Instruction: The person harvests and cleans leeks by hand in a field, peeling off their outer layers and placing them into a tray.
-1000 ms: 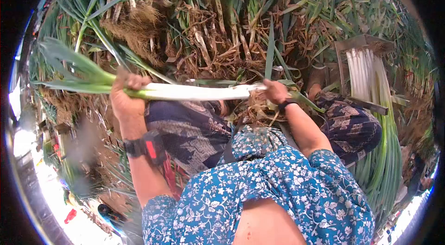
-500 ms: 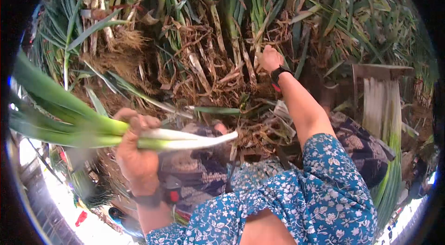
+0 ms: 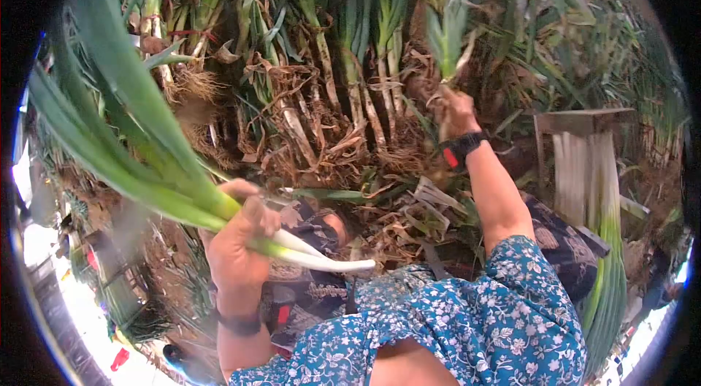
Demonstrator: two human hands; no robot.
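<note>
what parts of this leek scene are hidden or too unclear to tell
- Head view: fingertips of the left hand are wrapped behind the cleaned leek, hidden by the stalk.
- Root end of the uncleaned leek in the right hand is covered by the hand and dry leaves.
- Far ends of the stacked leeks in the wooden frame are blurred at the lens edge.
</note>
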